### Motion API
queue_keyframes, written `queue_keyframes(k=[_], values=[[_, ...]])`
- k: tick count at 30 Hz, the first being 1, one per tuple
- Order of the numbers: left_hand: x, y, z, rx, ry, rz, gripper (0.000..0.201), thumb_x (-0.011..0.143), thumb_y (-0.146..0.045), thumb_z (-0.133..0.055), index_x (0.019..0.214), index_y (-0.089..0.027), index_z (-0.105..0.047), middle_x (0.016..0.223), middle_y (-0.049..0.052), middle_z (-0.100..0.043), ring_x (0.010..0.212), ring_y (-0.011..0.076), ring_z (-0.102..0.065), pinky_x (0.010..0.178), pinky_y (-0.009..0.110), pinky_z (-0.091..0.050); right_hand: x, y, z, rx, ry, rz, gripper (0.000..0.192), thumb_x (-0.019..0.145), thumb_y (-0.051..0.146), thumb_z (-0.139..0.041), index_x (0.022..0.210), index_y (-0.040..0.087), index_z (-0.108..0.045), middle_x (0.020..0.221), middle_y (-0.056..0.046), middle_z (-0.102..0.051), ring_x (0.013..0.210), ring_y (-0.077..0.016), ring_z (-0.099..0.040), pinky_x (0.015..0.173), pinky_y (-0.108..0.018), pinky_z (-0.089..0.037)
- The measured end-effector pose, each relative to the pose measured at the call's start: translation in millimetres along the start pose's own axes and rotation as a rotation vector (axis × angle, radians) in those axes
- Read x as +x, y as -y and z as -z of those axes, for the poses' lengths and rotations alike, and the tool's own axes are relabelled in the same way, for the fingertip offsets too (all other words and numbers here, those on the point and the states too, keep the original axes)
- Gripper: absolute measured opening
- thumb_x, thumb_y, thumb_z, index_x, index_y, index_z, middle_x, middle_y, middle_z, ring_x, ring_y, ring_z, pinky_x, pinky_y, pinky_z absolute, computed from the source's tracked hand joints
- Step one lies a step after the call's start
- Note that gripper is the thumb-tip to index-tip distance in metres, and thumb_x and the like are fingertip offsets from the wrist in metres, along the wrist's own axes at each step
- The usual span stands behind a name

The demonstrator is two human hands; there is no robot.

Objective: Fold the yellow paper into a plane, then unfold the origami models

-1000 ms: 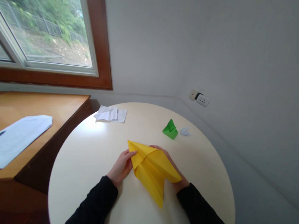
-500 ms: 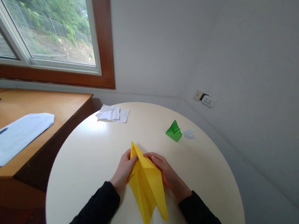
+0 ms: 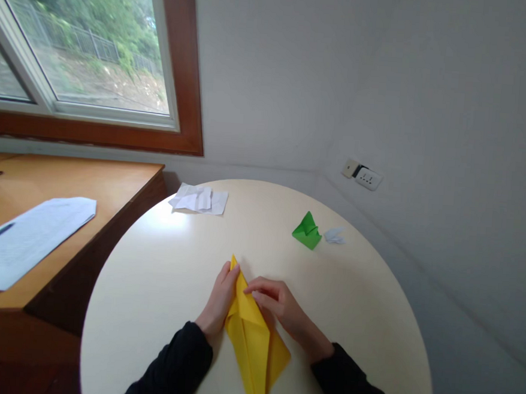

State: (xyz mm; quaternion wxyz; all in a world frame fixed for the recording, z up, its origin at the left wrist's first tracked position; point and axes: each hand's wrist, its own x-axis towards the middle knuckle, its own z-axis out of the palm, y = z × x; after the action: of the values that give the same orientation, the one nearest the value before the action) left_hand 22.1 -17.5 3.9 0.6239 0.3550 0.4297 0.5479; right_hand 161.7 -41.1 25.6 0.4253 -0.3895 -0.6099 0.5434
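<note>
Office or study room: round cream table (image 3: 158, 274); wooden desk (image 3: 66, 183) at 9 o'clock bearing printed papers (image 3: 21, 240); wood-framed window (image 3: 180, 95) at 11 o'clock; wall socket (image 3: 367, 178) at 2 o'clock.

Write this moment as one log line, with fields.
left hand: flat on yellow paper | right hand: fingers pressing its fold | paper: folded narrow, on round table | nearby: green paper figure

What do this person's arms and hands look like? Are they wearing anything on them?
Both arms are covered by long black sleeves that reach down to the wrists, of a plain dark fabric with no visible markings. The left hand and the right hand are bare: no gloves, and no rings, watch or bracelet can be seen.
</note>
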Motion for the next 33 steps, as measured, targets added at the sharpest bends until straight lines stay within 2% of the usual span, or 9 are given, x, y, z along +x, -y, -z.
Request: queue_keyframes(k=[3, 6, 12, 15, 17, 20, 23, 27, 33], values=[[-2.4, -2.1, -2.0, 0.087, 0.051, 0.001, 0.032, 0.065, -0.041, -0.068, 0.072, -0.019, -0.046, 0.061, -0.007, -0.044, 0.053, 0.0080, -0.044, 0.051, 0.020, -0.038, -1.2, 0.6, -2.3, -0.089, 0.014, 0.098, 0.020, 0.078, 0.037, -0.059, 0.079, 0.020, -0.069, 0.083, -0.003, -0.066, 0.079, -0.0167, -0.057, 0.074, -0.029, -0.042], [-4.4, -4.5, -3.8, 0.101, 0.073, -0.014, 0.026, 0.065, -0.034, -0.066, 0.069, -0.019, -0.045, 0.060, -0.007, -0.043, 0.053, 0.0082, -0.044, 0.051, 0.020, -0.037, -4.3, 2.4, -5.4, -0.162, 0.017, 0.180, 0.018, 0.080, 0.035, -0.059, 0.080, 0.021, -0.070, 0.086, -0.004, -0.067, 0.085, -0.0180, -0.059, 0.081, -0.032, -0.043], [-10.3, -11.3, -7.3, -0.073, 0.043, -0.033, 0.014, 0.061, -0.025, -0.056, 0.066, -0.019, -0.044, 0.057, -0.007, -0.044, 0.051, 0.0080, -0.042, 0.051, 0.020, -0.038, -10.2, 9.0, -13.1, -0.198, -0.001, 0.216, 0.021, 0.082, 0.032, -0.055, 0.096, 0.021, -0.065, 0.096, -0.006, -0.065, 0.093, -0.0186, -0.058, 0.084, -0.034, -0.043], [-15.4, -18.4, -8.9, -0.207, 0.006, 0.055, 0.017, 0.059, -0.028, -0.055, 0.067, -0.020, -0.042, 0.054, -0.008, -0.043, 0.047, 0.0087, -0.043, 0.048, 0.021, -0.038, -8.6, 9.5, -13.4, -0.141, -0.140, 0.136, 0.023, 0.079, 0.035, -0.059, 0.097, 0.021, -0.061, 0.100, -0.006, -0.061, 0.096, -0.0196, -0.056, 0.080, -0.032, -0.044], [-17.2, -22.8, -8.3, -0.251, -0.043, 0.136, 0.019, 0.058, -0.032, -0.055, 0.066, -0.021, -0.042, 0.051, -0.007, -0.042, 0.044, 0.0092, -0.042, 0.046, 0.023, -0.036, -6.7, 9.5, -11.9, -0.062, -0.192, 0.020, 0.026, 0.076, 0.038, -0.062, 0.095, 0.021, -0.057, 0.092, -0.004, -0.059, 0.089, -0.0178, -0.056, 0.075, -0.030, -0.044], [-14.6, -25.3, -4.1, -0.275, -0.064, 0.236, 0.021, 0.059, -0.038, -0.054, 0.063, -0.020, -0.042, 0.049, -0.006, -0.043, 0.042, 0.0105, -0.043, 0.044, 0.024, -0.035, -4.6, 9.8, -10.5, 0.043, -0.070, -0.151, 0.028, 0.072, 0.044, -0.064, 0.083, 0.020, -0.055, 0.076, 0.001, -0.057, 0.071, -0.0138, -0.053, 0.065, -0.026, -0.041], [-8.8, -23.2, -0.3, -0.306, -0.054, 0.298, 0.024, 0.057, -0.041, -0.054, 0.060, -0.020, -0.044, 0.048, -0.004, -0.044, 0.041, 0.0102, -0.042, 0.044, 0.024, -0.034, -4.5, 7.7, -14.9, 0.062, 0.009, -0.217, 0.032, 0.072, 0.048, -0.064, 0.070, 0.018, -0.052, 0.067, 0.003, -0.051, 0.061, -0.0108, -0.046, 0.057, -0.024, -0.035], [-8.0, -17.2, -3.1, -0.365, -0.032, 0.285, 0.030, 0.059, -0.046, -0.057, 0.058, -0.019, -0.043, 0.049, -0.005, -0.041, 0.042, 0.0078, -0.039, 0.043, 0.023, -0.032, -5.8, 2.1, -26.8, 0.030, 0.043, -0.207, 0.028, 0.075, 0.043, -0.059, 0.070, 0.017, -0.052, 0.064, 0.003, -0.045, 0.058, -0.0094, -0.039, 0.052, -0.023, -0.030], [-19.4, -10.0, -12.9, -0.362, 0.000, 0.167, 0.032, 0.067, -0.044, -0.063, 0.063, -0.019, -0.044, 0.055, -0.007, -0.039, 0.045, 0.0057, -0.037, 0.044, 0.020, -0.033, -5.8, 6.8, -38.3, -0.031, -0.003, -0.223, 0.007, 0.073, 0.024, -0.053, 0.072, 0.016, -0.053, 0.066, 0.003, -0.048, 0.060, -0.0104, -0.042, 0.054, -0.023, -0.032]])
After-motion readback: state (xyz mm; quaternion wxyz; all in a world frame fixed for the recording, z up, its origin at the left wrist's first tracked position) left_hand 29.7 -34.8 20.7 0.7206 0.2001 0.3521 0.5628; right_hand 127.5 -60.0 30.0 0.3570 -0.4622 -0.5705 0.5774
